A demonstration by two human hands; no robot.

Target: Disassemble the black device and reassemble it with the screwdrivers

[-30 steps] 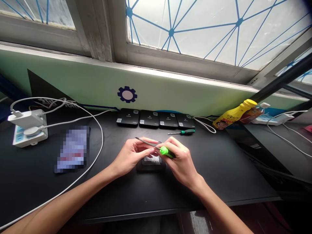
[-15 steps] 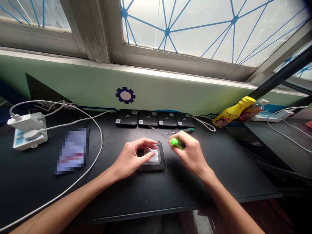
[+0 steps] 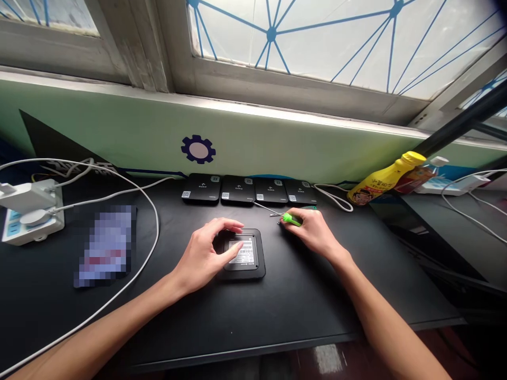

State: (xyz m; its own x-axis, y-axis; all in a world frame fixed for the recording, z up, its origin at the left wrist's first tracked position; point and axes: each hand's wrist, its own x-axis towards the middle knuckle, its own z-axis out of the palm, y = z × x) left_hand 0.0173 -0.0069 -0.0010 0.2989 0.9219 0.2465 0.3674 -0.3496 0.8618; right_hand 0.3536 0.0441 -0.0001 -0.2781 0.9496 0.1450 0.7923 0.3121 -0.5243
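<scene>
A flat black square device (image 3: 259, 264) with a white printed label lies on the black table. Over its left side is my left hand (image 3: 208, 253), thumb and fingers apart; whether the fingertips touch the device I cannot tell. My right hand (image 3: 315, 229) is closed around a bright green screwdriver (image 3: 292, 219), right of and beyond the device. The screwdriver's thin shaft points left, toward the back. Something small and dark shows at my right fingertips, too small to name. Mostly hidden behind that hand lies a second screwdriver with a teal handle (image 3: 311, 208).
Several black boxes (image 3: 201, 189) stand in a row by the green wall panel. A yellow bottle (image 3: 386, 179) is at the back right. On the left are a white power strip (image 3: 39, 224), a pixelated bluish packet (image 3: 105, 245) and a long white cable (image 3: 157, 227).
My right hand has moved slightly farther back with the green screwdriver, now beside the teal-handled one. The left hand has opened somewhat over the device. The view has shifted a little.
</scene>
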